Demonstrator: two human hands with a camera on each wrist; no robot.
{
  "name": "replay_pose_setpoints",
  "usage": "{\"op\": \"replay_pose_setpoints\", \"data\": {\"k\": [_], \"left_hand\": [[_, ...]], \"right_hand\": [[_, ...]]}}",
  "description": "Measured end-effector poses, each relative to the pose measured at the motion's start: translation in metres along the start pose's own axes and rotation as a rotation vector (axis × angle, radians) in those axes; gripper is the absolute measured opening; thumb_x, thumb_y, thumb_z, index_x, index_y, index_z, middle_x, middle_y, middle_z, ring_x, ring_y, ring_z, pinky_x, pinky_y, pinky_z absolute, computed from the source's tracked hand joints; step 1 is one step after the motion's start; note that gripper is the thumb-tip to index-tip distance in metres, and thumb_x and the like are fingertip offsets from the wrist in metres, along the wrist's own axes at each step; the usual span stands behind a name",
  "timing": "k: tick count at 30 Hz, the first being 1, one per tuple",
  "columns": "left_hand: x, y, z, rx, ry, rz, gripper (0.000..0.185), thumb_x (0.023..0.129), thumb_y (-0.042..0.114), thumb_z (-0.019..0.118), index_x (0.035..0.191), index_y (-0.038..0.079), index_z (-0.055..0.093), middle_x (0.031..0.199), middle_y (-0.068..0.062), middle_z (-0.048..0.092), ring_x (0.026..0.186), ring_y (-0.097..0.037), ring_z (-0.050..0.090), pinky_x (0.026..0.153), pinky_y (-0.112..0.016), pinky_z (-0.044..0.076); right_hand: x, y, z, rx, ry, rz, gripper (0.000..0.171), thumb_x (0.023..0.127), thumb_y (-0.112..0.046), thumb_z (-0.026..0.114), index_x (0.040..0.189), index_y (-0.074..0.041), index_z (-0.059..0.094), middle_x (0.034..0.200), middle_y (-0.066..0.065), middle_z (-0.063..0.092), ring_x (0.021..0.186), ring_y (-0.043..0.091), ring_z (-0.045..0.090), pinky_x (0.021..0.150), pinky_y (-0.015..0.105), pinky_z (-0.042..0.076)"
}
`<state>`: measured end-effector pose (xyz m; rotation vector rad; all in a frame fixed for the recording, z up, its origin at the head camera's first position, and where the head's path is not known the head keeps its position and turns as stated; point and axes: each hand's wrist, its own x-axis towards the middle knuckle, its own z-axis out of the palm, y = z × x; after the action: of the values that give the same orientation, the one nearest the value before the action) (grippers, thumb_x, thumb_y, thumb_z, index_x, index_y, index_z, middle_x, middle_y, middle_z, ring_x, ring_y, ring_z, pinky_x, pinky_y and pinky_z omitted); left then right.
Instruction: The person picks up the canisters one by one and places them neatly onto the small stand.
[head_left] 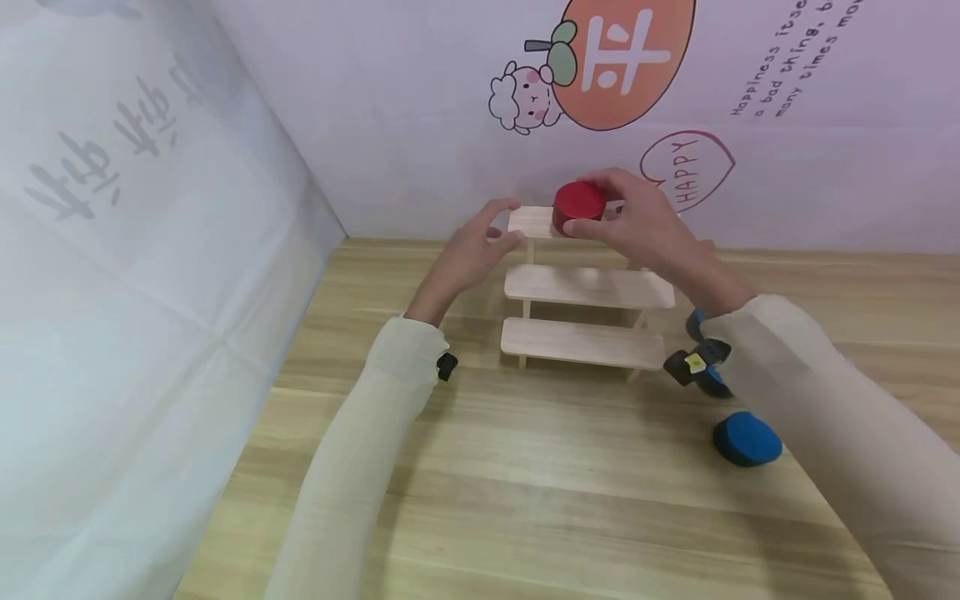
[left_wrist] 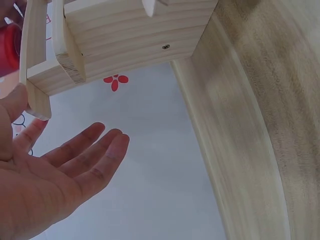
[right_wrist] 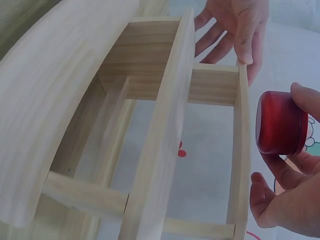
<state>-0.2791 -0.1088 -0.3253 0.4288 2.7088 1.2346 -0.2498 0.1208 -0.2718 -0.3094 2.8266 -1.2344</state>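
A red round puck sits at the top step of a small three-step wooden shelf, just over its board. My right hand grips the puck between thumb and fingers; the right wrist view shows the puck held beside the top board's edge. My left hand is at the left end of the top step, thumb touching the board and fingers straight. In the left wrist view the palm is spread flat beside the shelf's end, holding nothing.
The shelf stands on a wooden table against a white wall with cartoon stickers. A blue disc lies on the table at the right, and another blue piece shows by my right wrist. A white sheet walls off the left side.
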Motion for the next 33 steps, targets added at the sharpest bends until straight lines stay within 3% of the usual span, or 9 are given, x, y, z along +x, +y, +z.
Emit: {"op": "replay_pose_setpoints", "data": {"k": [11,21,33], "left_hand": [[0.005,0.012,-0.005,-0.013,-0.012,0.008,0.058,0.101,0.030,0.062,0.154,0.024,0.039,0.151,-0.002,0.045,0.131,-0.020,0.049,0.098,-0.039,0.048],[0.004,0.010,-0.006,-0.019,-0.036,-0.029,0.059,0.101,0.028,0.063,0.155,0.024,0.039,0.151,-0.005,0.046,0.126,-0.026,0.054,0.097,-0.039,0.050],[0.005,0.006,-0.002,-0.059,-0.014,0.003,0.058,0.101,0.025,0.063,0.154,0.019,0.041,0.150,-0.006,0.047,0.126,-0.026,0.055,0.097,-0.037,0.050]], "right_hand": [[0.017,-0.011,0.006,-0.036,0.000,-0.044,0.069,0.091,-0.030,0.074,0.150,-0.009,0.045,0.141,0.010,0.052,0.129,0.030,0.043,0.098,0.044,0.047],[0.021,-0.012,0.014,-0.006,-0.040,-0.026,0.069,0.090,-0.028,0.076,0.148,-0.008,0.046,0.141,0.012,0.052,0.128,0.031,0.045,0.097,0.043,0.049],[0.022,-0.008,0.018,0.006,-0.042,-0.017,0.070,0.090,-0.030,0.076,0.148,-0.006,0.045,0.141,0.013,0.051,0.129,0.032,0.045,0.100,0.044,0.047]]}}
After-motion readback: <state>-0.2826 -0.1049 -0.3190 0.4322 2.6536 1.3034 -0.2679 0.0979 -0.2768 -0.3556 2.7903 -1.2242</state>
